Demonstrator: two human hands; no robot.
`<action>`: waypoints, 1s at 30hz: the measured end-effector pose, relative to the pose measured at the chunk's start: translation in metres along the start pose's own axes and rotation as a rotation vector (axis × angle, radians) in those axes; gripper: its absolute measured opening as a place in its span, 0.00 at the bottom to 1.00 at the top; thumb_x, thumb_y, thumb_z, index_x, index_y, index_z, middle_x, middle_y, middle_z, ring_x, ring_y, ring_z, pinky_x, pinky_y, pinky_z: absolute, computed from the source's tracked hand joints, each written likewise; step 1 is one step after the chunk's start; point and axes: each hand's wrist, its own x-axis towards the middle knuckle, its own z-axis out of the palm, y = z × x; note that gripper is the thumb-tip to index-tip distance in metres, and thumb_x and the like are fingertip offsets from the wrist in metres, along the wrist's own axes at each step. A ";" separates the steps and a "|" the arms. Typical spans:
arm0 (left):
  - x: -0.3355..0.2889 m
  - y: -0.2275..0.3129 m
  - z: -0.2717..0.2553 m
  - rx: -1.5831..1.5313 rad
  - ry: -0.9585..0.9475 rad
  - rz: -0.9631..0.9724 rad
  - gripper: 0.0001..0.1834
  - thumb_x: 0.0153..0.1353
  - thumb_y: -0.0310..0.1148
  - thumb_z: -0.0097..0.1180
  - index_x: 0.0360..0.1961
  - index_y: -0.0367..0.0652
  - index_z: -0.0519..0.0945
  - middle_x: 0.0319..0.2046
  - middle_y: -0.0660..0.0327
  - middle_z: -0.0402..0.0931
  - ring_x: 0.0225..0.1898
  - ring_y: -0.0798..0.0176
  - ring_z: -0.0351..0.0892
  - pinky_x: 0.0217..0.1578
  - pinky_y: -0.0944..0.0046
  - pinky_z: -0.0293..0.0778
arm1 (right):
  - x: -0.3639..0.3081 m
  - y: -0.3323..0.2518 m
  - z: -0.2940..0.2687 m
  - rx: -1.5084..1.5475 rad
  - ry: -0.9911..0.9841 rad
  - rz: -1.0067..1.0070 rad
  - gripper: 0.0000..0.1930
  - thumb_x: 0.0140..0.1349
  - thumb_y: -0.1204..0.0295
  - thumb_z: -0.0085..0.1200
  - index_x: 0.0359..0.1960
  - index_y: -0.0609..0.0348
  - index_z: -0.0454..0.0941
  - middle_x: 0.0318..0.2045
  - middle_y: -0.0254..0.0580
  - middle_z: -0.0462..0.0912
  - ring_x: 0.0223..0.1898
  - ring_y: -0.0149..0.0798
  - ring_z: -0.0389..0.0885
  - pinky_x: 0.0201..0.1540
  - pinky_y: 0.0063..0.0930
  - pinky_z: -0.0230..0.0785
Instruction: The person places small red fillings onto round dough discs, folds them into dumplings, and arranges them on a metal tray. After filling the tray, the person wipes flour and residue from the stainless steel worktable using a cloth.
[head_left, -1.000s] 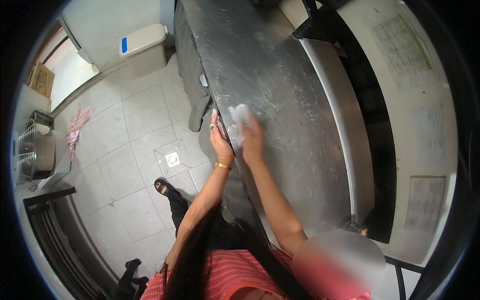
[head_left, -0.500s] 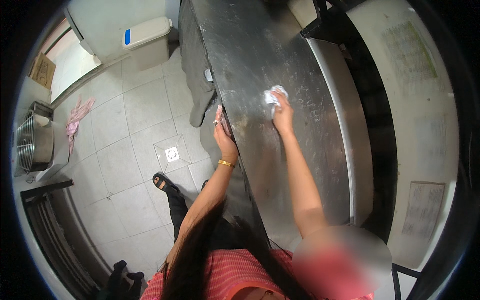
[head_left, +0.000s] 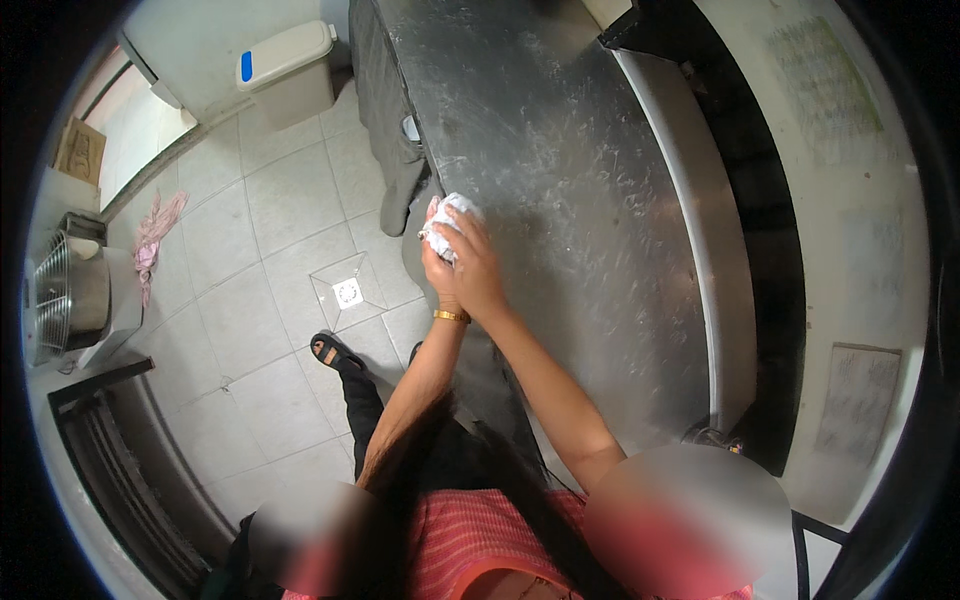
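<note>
A white cloth (head_left: 448, 222) is gripped, bunched, by the right hand (head_left: 478, 275) and is set against the left hand (head_left: 437, 272). Half a second ago it was held well apart from the left hand, out over the metal table (head_left: 630, 320); now it has been brought back to the table's near edge, so wiping of the top is interrupted. Whether the left fingers are closed cannot be told. Pale smears (head_left: 600, 180) are seen to the hands' right.

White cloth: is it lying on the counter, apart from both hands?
No, the right hand grips the white cloth, close by the left hand at the left edge of the counter.
</note>
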 end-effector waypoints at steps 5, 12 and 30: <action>-0.008 0.009 0.003 -0.314 0.230 -0.253 0.26 0.67 0.39 0.27 0.58 0.32 0.62 0.59 0.51 0.60 0.61 0.57 0.58 0.62 0.61 0.53 | -0.005 -0.010 -0.007 0.258 -0.027 0.182 0.16 0.51 0.81 0.47 0.43 0.60 0.75 0.50 0.48 0.73 0.53 0.49 0.70 0.57 0.37 0.61; -0.009 0.030 0.033 -0.462 0.103 -0.069 0.28 0.66 0.39 0.24 0.57 0.27 0.60 0.61 0.47 0.55 0.64 0.55 0.53 0.65 0.60 0.47 | 0.017 0.048 -0.098 0.789 0.159 0.634 0.20 0.58 0.84 0.40 0.52 0.60 0.71 0.54 0.44 0.71 0.58 0.37 0.66 0.60 0.29 0.54; -0.008 0.120 -0.100 -0.926 -0.005 -0.323 0.26 0.63 0.34 0.30 0.60 0.31 0.58 0.61 0.52 0.58 0.62 0.57 0.58 0.62 0.60 0.54 | 0.033 0.000 0.032 1.881 -0.163 0.793 0.19 0.63 0.76 0.39 0.56 0.68 0.62 0.57 0.57 0.65 0.56 0.50 0.66 0.60 0.43 0.58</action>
